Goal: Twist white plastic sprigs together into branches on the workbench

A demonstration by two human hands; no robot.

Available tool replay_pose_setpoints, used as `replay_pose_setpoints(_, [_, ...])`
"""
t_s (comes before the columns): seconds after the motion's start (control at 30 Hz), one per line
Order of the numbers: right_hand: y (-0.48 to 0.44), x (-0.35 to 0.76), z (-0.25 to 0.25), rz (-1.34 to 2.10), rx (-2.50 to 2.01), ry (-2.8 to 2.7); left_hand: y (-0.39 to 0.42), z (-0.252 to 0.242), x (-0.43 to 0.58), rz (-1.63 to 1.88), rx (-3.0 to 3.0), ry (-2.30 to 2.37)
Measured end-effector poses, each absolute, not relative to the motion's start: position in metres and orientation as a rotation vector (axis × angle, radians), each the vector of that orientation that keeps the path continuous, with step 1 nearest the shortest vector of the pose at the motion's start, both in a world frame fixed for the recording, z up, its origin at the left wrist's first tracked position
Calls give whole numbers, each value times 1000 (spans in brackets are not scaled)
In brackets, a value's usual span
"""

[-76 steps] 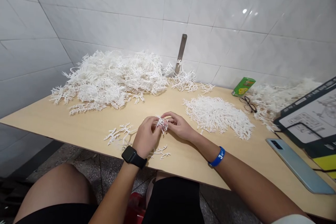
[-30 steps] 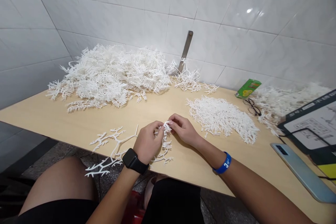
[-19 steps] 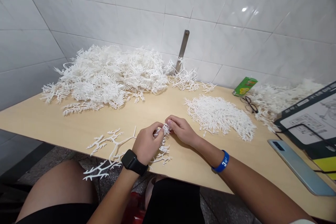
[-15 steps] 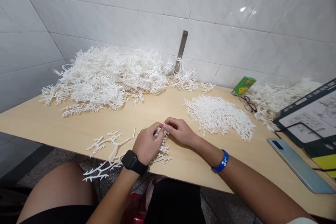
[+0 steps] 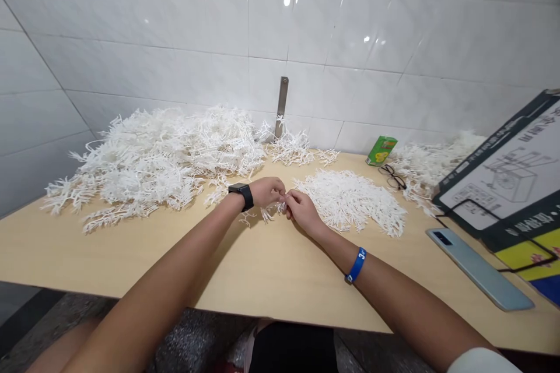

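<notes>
My left hand, with a black watch on its wrist, is closed in a pinch on a white plastic branch. Thin twigs of it show below the fingers, and the rest is hidden behind my left hand and wrist. Fingertip to fingertip with it, my right hand also pinches at the branch. Just to the right of my right hand lies a flat heap of small white sprigs. A large tangled pile of white branches spreads to the left of my left hand.
A metal bracket stands by the tiled wall with a smaller clump of branches around it. On the right are a green box, glasses, more white branches, a phone and a large printed carton.
Both hands have moved forward from the table's front edge, still together. The long white branch under my left wrist has gone with them and now shows only in part. The camera view has shifted.
</notes>
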State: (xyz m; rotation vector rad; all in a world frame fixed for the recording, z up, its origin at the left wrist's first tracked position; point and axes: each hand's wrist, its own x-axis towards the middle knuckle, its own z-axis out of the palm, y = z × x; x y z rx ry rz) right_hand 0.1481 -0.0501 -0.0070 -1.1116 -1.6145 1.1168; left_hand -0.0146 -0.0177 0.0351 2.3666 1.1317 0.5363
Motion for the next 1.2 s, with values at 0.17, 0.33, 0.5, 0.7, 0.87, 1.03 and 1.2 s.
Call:
replay_pose_setpoints(0.17, [-38, 159, -9, 923, -1192, -1734, -26, 6, 1, 685, 2495, 1143])
replay_pose_setpoints(0.33, [-39, 160, -8, 795, -1186, -1819, -33, 6, -5, 705, 2375, 1190])
replay_pose_setpoints(0.5, [-38, 156, -10, 777, -1199, -1782, -35, 9, -5, 776, 2355, 1217])
replay_pose_setpoints(0.7, [-38, 156, -10, 776, -1141, -1754, -34, 2, -1, 916, 2215, 1195])
replay_pose_setpoints(0.87, [-41, 156, -8, 802, -1116, -1751, -30, 0, 0, 989, 2148, 1215])
replay_pose_setpoints(1.03, [-38, 156, -12, 843, -1117, -1752, -30, 0, 1, 995, 2180, 1312])
replay_pose_setpoints(1.2, [-35, 158, -16, 892, -1097, -1774, -30, 1, -1, 983, 2194, 1384])
